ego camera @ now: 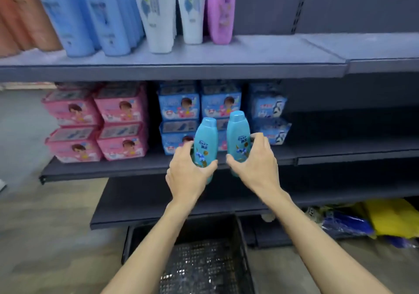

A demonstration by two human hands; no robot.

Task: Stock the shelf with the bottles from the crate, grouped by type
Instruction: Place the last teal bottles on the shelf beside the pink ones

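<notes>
My left hand [186, 175] grips a teal shampoo bottle [205, 141], held upright in front of the middle shelf. My right hand [256, 164] grips a second, matching teal bottle [238, 134], also upright, a little higher and just to the right. The two bottles stand side by side with a small gap between them. Below my forearms sits the black mesh crate [204, 268] on the floor; no bottles show inside it. The top shelf [260, 55] carries orange, blue, white and one purple bottle [221, 10] at its left, with bare board to the right.
Pink wipe packs [97, 121] and blue wipe packs [199, 105] fill the left and centre of the middle shelf [102, 169]. Its right part is dark. Yellow and blue bags [374, 221] lie on the floor at right, under the lower shelf [136, 214].
</notes>
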